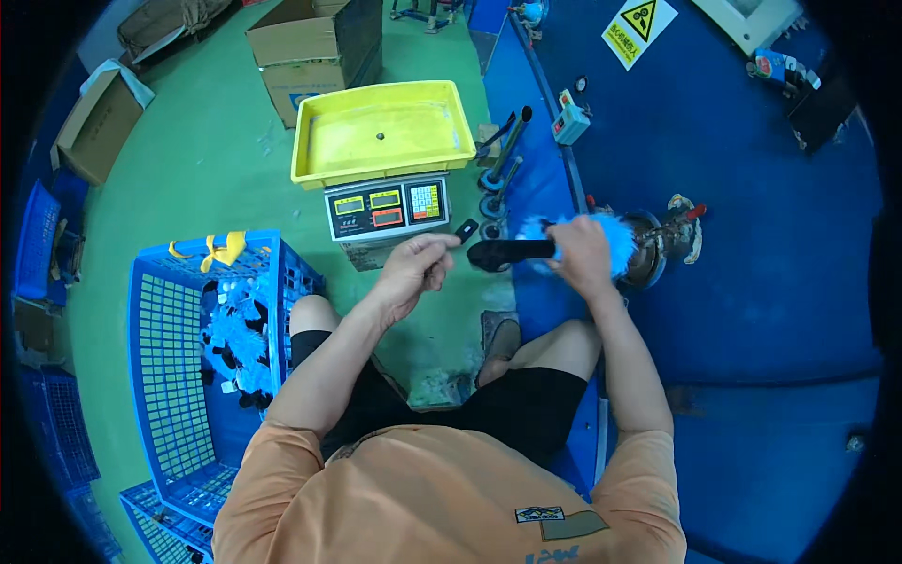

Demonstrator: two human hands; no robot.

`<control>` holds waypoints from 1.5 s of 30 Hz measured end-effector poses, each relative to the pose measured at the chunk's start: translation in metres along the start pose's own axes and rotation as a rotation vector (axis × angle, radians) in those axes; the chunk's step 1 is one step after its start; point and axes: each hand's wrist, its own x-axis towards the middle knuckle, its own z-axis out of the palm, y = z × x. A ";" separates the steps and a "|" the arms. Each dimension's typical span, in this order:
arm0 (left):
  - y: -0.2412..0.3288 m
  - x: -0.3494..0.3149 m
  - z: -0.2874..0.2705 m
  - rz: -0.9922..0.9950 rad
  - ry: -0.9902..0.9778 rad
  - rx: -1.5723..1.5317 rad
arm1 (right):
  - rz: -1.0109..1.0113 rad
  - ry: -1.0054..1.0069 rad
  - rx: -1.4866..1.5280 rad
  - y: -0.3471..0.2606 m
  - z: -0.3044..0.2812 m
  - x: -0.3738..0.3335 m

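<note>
The blue crate (169, 357) on the floor at the person's left holds more fluffy blue toys (235, 338). The left hand (413, 268) pinches the toy's small black end (467, 229) in narrow fingers, a grip that could slip. Further right, the right hand (583, 256) clamps the blue plush toy (601, 240) against the metal nozzle (648, 246) of the blue machine (733, 282); loosened, the toy could pop off, or fur could snag.

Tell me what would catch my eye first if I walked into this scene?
Probably the fluffy bright-blue plush piece that the right hand presses against the blue machine's metal nozzle. Ahead on the green floor, a shallow yellow plastic tray sits on a grey weighing scale. At the left stands a blue plastic crate holding more blue plush.
</note>
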 end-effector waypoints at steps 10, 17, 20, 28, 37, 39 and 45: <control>-0.017 -0.008 0.026 0.763 0.108 0.923 | 0.165 -0.334 0.006 -0.052 -0.017 0.041; -0.020 -0.003 0.008 0.239 0.236 0.450 | 0.206 -0.423 0.082 -0.087 -0.015 0.061; -0.022 0.001 0.019 0.084 0.197 0.177 | 0.040 -0.179 0.104 -0.065 0.004 0.040; -0.028 0.019 0.048 -0.072 -0.063 -0.358 | 0.272 -0.176 -0.128 -0.014 -0.011 0.011; -0.039 0.006 0.007 0.184 0.097 -0.108 | 0.151 -0.212 -0.068 -0.068 -0.006 0.041; -0.033 0.005 0.019 0.161 0.087 -0.097 | 0.091 -0.099 -0.026 -0.062 0.002 0.036; -0.020 0.008 0.035 0.115 -0.001 -0.031 | 0.129 -0.121 -0.083 -0.026 -0.004 0.013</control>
